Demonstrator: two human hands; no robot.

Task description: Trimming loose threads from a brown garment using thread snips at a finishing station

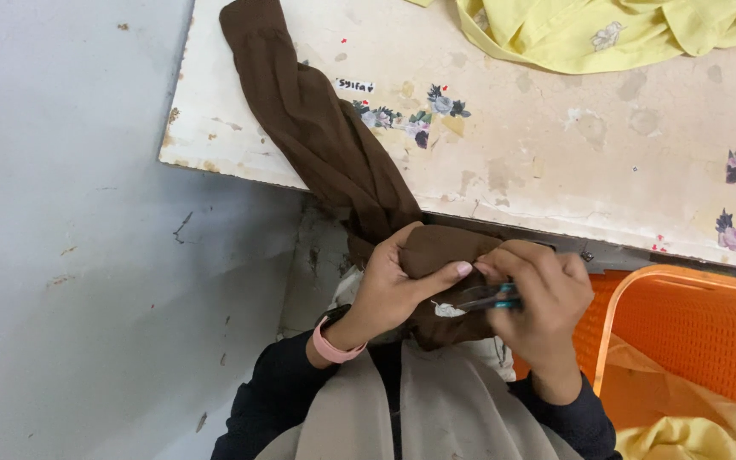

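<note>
A long brown garment (pixel 317 128) lies twisted across the white worktable (pixel 555 162) and hangs over its front edge into my lap. My left hand (pixel 393 285) grips the bunched end of the brown cloth, thumb stretched across it. My right hand (pixel 538 298) is closed on a small thread snipper (pixel 487 296) with a teal handle, its metal tip pointing left at the cloth beside a small white tag (pixel 447 310). A pink band sits on my left wrist.
A yellow garment (pixel 589 34) is piled at the table's far edge. An orange plastic basket (pixel 692 290) with yellow cloth (pixel 692 430) in it stands to my right under the table edge. Grey floor (pixel 70 255) spreads to the left. Flower stickers dot the tabletop.
</note>
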